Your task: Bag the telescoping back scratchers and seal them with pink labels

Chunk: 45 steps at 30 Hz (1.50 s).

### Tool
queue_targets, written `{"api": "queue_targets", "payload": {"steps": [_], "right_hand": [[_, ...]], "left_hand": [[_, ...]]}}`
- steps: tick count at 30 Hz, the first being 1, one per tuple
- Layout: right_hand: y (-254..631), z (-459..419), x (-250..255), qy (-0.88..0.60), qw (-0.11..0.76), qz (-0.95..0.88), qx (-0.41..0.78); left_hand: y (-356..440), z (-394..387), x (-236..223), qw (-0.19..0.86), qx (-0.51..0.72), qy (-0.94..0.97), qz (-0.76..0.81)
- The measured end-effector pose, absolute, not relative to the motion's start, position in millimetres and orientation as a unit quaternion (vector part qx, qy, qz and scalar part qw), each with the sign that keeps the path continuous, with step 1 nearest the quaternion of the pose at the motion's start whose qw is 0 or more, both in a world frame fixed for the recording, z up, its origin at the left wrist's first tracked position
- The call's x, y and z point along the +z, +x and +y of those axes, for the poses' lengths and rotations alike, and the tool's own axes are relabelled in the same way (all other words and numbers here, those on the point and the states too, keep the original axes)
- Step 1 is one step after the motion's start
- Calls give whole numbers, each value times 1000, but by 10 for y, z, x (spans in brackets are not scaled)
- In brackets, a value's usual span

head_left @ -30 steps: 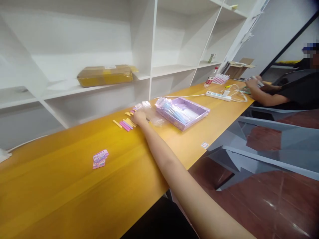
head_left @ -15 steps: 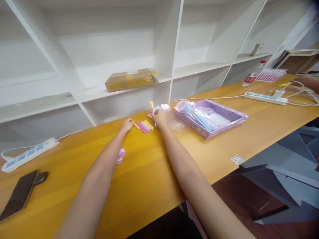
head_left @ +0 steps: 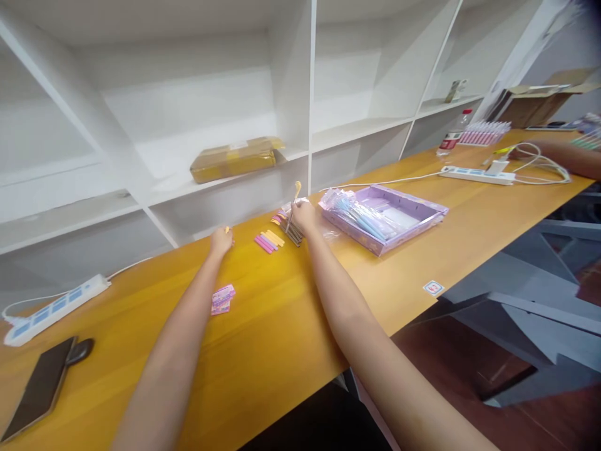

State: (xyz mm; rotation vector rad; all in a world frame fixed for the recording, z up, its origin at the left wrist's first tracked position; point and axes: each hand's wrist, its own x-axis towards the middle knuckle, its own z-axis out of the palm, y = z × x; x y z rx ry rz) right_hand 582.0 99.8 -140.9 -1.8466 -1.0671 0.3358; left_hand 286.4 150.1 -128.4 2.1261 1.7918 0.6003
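Observation:
My left hand (head_left: 220, 241) is closed, with a small orange-yellow end of a stick (head_left: 227, 230) showing at its fingers. To its right lie several pink, purple and yellow sticks (head_left: 269, 241) side by side on the table. My right hand (head_left: 305, 217) pinches a thin pale stick with a yellow curved top (head_left: 297, 188), held upright. Below those fingers are dark brownish strips (head_left: 293, 234), partly hidden. Small colourful pieces (head_left: 278, 218) and clear plastic wrapping lie around the right hand. Pink printed cards (head_left: 222, 299) rest nearer me, by my left forearm.
A purple tray (head_left: 413, 228) with bagged blue items (head_left: 364, 216) stands to the right. Power strips (head_left: 476, 175) lie at both ends. A phone-like dark slab (head_left: 40, 388), a bottle (head_left: 449, 141) and another person's arm (head_left: 563, 156) are also there. White shelving rises behind.
My left hand has drawn back leftward from the row of sticks, taking a yellow one with it. The upright stick in my right hand has turned slightly; brownish strips now show beneath it.

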Motion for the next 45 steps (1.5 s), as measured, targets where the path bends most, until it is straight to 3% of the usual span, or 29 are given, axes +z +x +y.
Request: {"api": "queue_targets", "payload": {"steps": [6,8,13,17,34,45], "right_hand": [[5688,811,-683,-648,578,-468,161],[5572,655,-427,-592,608,-495,184],[5113,-47,4,-296,668,-625,274],[4690,-625,131,-176,674,-661,278],[4262,-855,59,-122,659,-677,304],[4264,-859,25,-129,652,-683,302]], "left_hand": [[2127,792,-391,101,276,795,531],[1914,448,-186,27,309,806,504],[1686,-223,0,-110,373,783,485],[1676,-465,6,-141,405,810,399],[1723,-747,64,-93,373,799,462],[1760,-808,17,-216,306,763,527]]}}
